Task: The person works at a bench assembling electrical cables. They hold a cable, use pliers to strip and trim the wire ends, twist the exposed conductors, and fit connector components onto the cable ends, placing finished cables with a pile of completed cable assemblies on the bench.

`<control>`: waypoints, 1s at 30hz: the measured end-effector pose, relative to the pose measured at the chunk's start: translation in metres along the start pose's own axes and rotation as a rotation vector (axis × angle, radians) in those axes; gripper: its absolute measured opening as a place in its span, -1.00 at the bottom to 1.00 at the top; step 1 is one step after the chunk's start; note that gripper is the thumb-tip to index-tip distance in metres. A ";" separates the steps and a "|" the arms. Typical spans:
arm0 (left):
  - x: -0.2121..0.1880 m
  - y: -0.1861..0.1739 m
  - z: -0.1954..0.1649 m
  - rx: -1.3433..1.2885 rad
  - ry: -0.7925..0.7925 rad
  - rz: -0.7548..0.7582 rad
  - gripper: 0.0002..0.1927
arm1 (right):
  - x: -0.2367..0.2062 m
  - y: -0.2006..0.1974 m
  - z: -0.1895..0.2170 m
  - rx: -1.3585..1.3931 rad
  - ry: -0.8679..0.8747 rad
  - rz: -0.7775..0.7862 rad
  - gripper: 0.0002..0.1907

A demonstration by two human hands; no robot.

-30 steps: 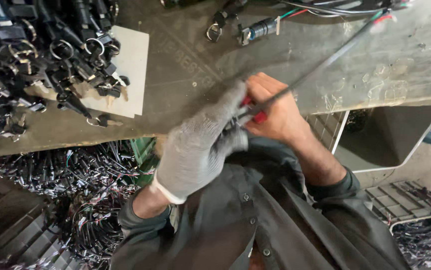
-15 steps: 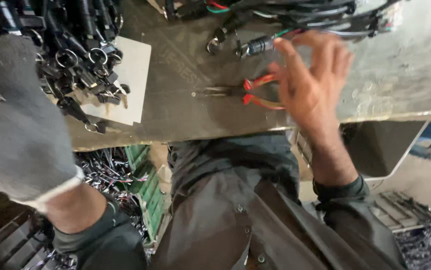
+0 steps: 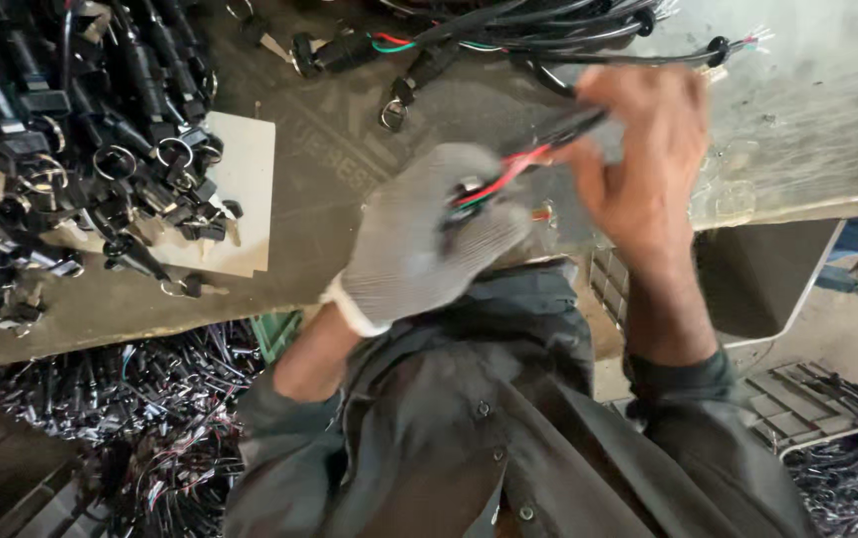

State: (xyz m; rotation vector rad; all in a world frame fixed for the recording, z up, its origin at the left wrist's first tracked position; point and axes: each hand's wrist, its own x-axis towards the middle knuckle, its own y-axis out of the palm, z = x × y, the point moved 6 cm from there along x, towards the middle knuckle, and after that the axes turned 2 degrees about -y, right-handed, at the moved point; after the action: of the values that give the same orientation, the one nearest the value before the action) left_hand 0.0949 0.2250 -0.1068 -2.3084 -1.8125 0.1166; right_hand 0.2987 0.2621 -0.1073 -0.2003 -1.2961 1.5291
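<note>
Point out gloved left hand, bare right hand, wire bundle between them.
gloved left hand (image 3: 419, 239), head view, back of glove.
bare right hand (image 3: 638, 169), head view, back of hand.
wire bundle (image 3: 508, 171), head view, red strand between hands.

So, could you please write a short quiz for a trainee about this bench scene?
1. True or false: the left hand wears a grey knit glove.
2. What do both hands hold between them?
A. a cable end with red and green wires
B. a hammer
C. a paint brush
3. Fill in: the pile of black connectors with metal rings lies partly on a pale ____.

Key: 1 true; 2 A; 3 card. The right hand is bare and blurred.
</note>
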 end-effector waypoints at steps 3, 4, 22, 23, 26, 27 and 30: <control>-0.022 -0.033 -0.002 -0.636 -0.111 -0.028 -0.70 | 0.003 -0.001 0.012 -0.199 0.178 -0.208 -0.72; -0.027 -0.039 -0.003 -0.802 -0.115 -0.050 -0.72 | 0.000 0.002 0.017 -0.085 0.282 -0.269 -0.73; -0.050 -0.016 0.022 -0.787 -0.255 0.072 -0.66 | 0.021 0.020 0.152 1.104 -0.129 0.237 -0.85; -0.048 -0.025 0.022 -0.764 -0.242 0.004 -0.66 | 0.018 0.015 0.147 0.868 -0.202 0.136 -0.86; -0.055 -0.063 0.020 -0.917 -0.072 -0.308 -0.66 | 0.004 0.041 0.143 0.379 -0.093 0.349 -0.76; -0.059 -0.070 0.018 -0.936 -0.010 -0.317 -0.66 | 0.002 0.046 0.147 0.401 -0.096 0.322 -0.77; -0.063 -0.065 0.016 -0.751 0.014 -0.230 -0.65 | 0.002 0.059 0.147 0.436 -0.085 0.265 -0.79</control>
State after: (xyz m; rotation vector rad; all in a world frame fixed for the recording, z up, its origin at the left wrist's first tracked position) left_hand 0.0148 0.1807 -0.1127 -2.4676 -2.3870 -0.7322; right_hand 0.1618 0.1833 -0.0946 -0.0264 -0.9965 2.0255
